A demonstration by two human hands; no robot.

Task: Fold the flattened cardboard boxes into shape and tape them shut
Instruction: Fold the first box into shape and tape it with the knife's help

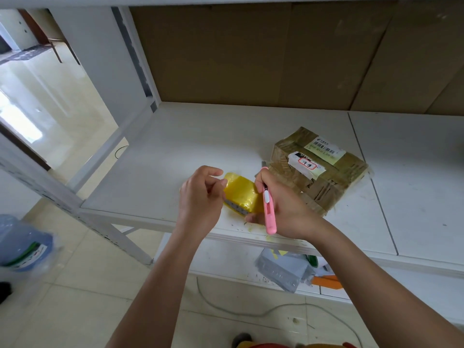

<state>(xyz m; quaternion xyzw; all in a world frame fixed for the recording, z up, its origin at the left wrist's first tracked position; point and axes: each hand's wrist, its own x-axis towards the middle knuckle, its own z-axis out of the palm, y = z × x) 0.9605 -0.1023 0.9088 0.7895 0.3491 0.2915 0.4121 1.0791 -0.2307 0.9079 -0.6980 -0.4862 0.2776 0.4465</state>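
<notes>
A roll of yellow tape (pixel 241 194) lies near the front edge of the white shelf (pixel 175 151). My left hand (pixel 200 197) hovers at the roll's left side with fingers curled, its fingertips pinching at the tape's edge. My right hand (pixel 281 207) holds the roll from the right and grips a pink utility knife (pixel 269 212) that points down toward me. A small cardboard box (pixel 319 169), wrapped in clear tape and bearing white shipping labels, sits just right of my right hand.
Large flat cardboard sheets (pixel 276 54) lean against the back of the shelf. A lower shelf holds grey plastic bags (pixel 283 270) and an orange item (pixel 326 281). A blue water jug (pixel 22 244) stands on the tiled floor at left, and a cable (pixel 251 311) trails across the floor.
</notes>
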